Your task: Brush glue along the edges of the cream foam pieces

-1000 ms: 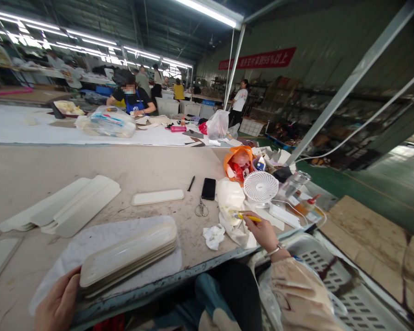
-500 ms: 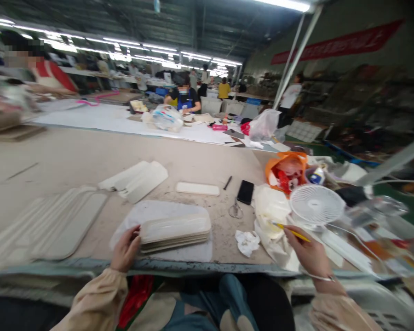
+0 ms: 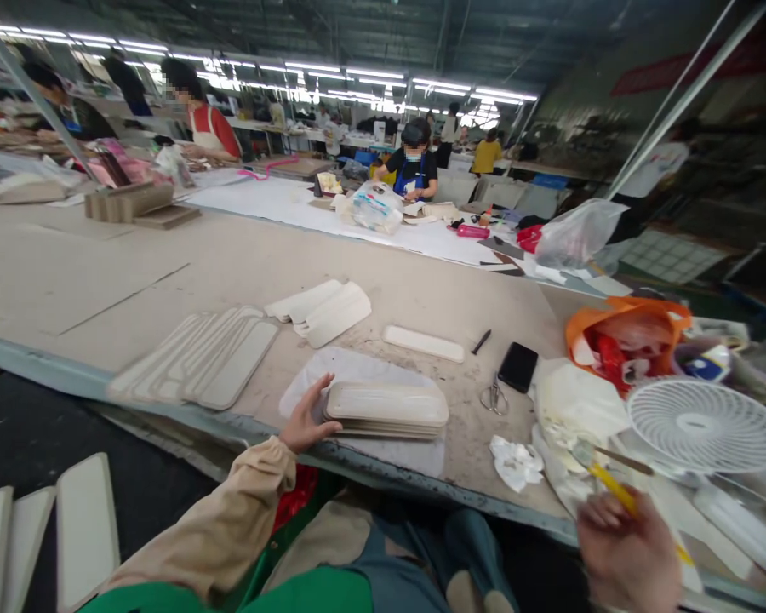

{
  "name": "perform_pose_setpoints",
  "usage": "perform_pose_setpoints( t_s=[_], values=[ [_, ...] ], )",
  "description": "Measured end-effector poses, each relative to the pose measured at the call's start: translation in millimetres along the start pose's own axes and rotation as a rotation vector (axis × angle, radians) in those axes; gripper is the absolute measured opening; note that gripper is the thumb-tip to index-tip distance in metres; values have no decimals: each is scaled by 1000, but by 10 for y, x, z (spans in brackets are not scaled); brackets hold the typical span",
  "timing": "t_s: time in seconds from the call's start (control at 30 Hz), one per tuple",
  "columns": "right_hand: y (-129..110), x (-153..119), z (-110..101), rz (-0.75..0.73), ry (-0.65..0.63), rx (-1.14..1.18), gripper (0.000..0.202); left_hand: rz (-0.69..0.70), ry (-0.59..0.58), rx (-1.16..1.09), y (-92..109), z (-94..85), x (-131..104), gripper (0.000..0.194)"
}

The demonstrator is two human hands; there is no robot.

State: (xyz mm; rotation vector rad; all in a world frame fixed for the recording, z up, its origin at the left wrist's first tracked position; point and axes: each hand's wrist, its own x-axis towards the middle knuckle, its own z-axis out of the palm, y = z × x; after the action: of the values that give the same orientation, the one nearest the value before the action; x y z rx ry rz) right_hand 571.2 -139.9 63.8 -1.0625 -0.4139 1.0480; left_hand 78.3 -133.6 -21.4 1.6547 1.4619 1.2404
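My left hand rests at the left end of a stack of long, rounded off-white pieces, its thumb and fingers apart. The thumb lies along the stack's near left corner. Under the stack is a white sheet. At the right, my right hand, slightly blurred, is closed round a yellow-handled brush. The brush's pale tip is over a cream-coloured plastic bag or sheet; whether it touches, I cannot tell. A brown stick lies close to the tip.
Spread pale pieces lie left, with more strips behind. Beyond the stack are one single piece, scissors, a phone and crumpled tissue. A white fan and orange bag stand right. People work across the table.
The view has swung left. My left hand has spread its fingers at the stack's end. My right hand has drawn back toward me with the brush, away from the cream bag.
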Motion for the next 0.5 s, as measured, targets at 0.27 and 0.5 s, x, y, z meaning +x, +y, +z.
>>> perform_pose_setpoints(
  t_s=[0.27,0.5],
  values=[
    [682,-565,1078,415,-248,182,25,59,-46,7,-93,-30,89,98],
    [926,-613,1410,507,-421,132,23,76,-63,-60,-79,-6,102,95]
  ],
)
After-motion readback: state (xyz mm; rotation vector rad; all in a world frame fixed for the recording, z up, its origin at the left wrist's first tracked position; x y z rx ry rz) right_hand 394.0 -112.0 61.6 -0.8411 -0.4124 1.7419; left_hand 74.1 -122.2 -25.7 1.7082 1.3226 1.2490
